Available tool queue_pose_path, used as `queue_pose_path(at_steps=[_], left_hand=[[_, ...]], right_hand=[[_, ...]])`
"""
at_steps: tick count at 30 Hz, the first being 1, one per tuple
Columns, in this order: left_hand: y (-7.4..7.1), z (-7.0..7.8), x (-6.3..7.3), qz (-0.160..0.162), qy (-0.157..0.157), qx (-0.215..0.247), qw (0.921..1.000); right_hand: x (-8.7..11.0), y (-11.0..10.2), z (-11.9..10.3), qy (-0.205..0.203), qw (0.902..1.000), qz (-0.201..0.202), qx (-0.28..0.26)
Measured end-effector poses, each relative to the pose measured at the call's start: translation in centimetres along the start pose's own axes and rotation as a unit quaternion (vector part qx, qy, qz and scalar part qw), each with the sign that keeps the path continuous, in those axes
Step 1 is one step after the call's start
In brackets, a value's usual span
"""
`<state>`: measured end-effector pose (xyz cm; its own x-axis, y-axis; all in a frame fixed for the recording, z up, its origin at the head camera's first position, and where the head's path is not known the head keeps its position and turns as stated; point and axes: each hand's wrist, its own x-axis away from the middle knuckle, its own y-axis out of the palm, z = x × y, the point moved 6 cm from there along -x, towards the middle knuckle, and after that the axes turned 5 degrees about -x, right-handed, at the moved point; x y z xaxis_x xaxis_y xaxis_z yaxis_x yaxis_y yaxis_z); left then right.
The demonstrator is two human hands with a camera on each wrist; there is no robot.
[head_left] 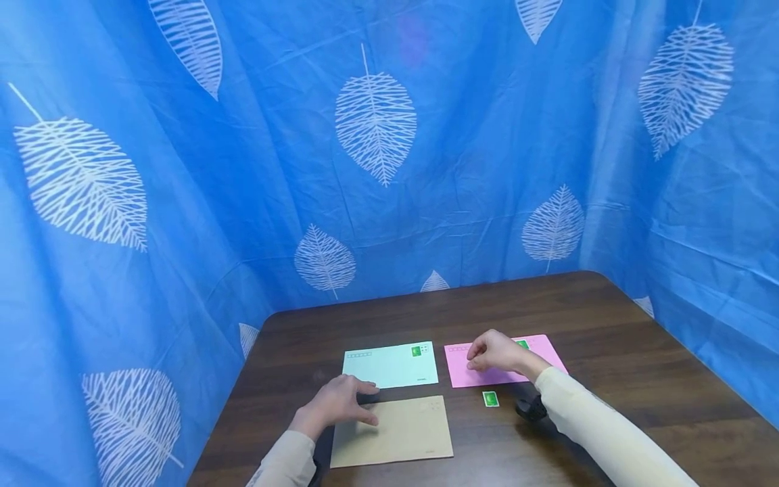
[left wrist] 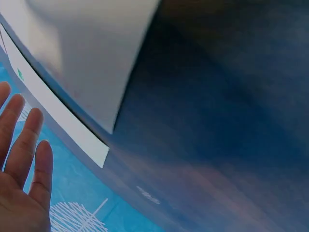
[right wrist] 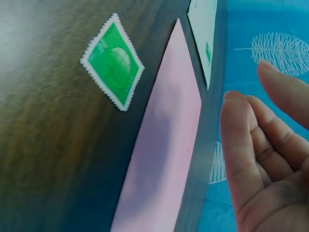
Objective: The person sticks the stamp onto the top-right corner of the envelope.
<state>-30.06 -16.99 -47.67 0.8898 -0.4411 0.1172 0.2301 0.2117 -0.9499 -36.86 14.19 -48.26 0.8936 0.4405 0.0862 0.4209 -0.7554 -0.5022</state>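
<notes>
My left hand (head_left: 337,404) hovers over the left part of a tan envelope (head_left: 414,433), thumb and fingers spread. In the left wrist view that hand (left wrist: 21,179) shows extended fingers with nothing in them. My right hand (head_left: 498,353) is above a pink envelope (head_left: 459,374), its fingers loosely bent. The right wrist view shows a gap between its thumb and index finger, and no object there. A loose green stamp (head_left: 490,399) with a white scalloped border lies on the table just in front of the pink envelope. Another green stamp (head_left: 523,344) is at the pink envelope's upper right, partly hidden.
A mint-green envelope (head_left: 389,368) lies behind the tan one, with a green stamp (head_left: 416,351) at its upper right. The dark wooden table (head_left: 578,304) meets a blue curtain (head_left: 462,169) with white leaf prints at the back and sides.
</notes>
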Motion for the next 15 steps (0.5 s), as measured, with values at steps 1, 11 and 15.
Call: queue_pose_path(at_steps=[1,11,15], left_hand=[[0.1,0.0,0.2,-0.002,0.001,-0.003,1.0],[0.8,0.0,0.8,-0.009,0.01,-0.026,0.9996],[1.2,0.2,1.0,-0.013,0.022,-0.029,0.9993]], right_hand=[[0.2,0.0,0.2,0.003,1.0,0.002,-0.001],[1.1,0.6,1.2,0.018,0.9998,0.005,0.009],[1.4,0.8,1.5,0.028,0.9996,0.007,0.007]])
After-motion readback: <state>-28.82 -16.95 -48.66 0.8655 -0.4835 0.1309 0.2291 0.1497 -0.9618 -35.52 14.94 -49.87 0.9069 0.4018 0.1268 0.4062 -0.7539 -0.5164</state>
